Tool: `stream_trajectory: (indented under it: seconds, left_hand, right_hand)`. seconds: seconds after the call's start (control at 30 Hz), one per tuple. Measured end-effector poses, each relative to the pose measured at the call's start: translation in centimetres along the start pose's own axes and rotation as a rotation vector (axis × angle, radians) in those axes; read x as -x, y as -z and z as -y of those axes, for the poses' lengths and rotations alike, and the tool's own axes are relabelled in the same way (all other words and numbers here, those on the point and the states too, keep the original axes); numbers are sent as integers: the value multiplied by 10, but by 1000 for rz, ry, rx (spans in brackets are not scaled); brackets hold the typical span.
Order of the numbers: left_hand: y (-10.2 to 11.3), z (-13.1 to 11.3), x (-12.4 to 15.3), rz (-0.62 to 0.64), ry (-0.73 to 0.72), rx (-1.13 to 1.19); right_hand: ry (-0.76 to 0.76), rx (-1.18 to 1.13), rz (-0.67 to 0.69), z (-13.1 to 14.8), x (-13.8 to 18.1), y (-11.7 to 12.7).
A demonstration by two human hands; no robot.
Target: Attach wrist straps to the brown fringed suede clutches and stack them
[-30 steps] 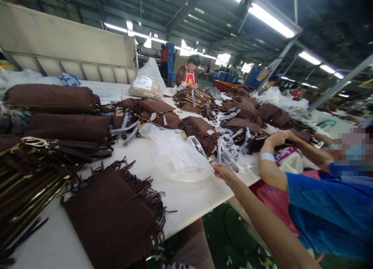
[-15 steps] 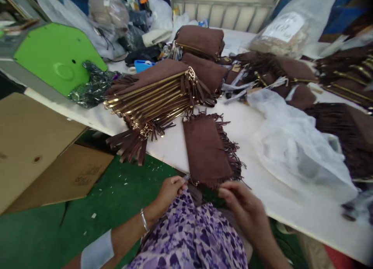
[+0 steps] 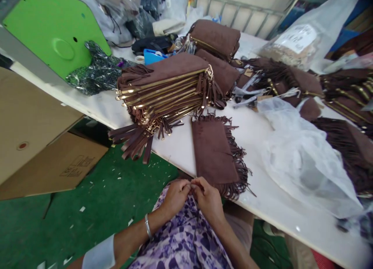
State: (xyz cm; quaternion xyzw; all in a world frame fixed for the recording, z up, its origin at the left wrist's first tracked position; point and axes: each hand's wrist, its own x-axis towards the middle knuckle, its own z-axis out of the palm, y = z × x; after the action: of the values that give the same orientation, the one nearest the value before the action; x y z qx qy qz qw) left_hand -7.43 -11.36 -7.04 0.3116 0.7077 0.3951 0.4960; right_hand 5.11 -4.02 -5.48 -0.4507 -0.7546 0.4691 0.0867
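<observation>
Fringed pouch (image 3: 215, 150) is laid far of pinched fingers (image 3: 200, 181), right hand (image 3: 210, 202) nearer than left hand (image 3: 175, 198); anything grasped cannot be discerned.

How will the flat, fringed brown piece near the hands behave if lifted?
The fringed brown piece is probably floppy, as its surface looks soft and suede-like. It seems light, lying thin and flat. Its fringe may dangle or snag, since it splays out loosely.

Hidden: what, if anything, my left hand (image 3: 176, 196) and right hand (image 3: 209, 201) pinch where they meet. Label (image 3: 297, 38) on plastic sack (image 3: 332, 30) too blurred to read. Upper edge cuts off sack and green panel (image 3: 49, 30); left edge, cardboard box (image 3: 32, 117).
</observation>
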Motion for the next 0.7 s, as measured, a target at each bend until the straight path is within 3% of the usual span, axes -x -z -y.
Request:
stream_trajectory:
  seconds: [0.37,0.7]
  left_hand:
    - [4,-2,-1,28,-27,-25]
    - [2,0,-2,76,58,40]
  right_hand:
    - [-18,244,-32,4,0,2]
    - [312,599,205,4,-5,21]
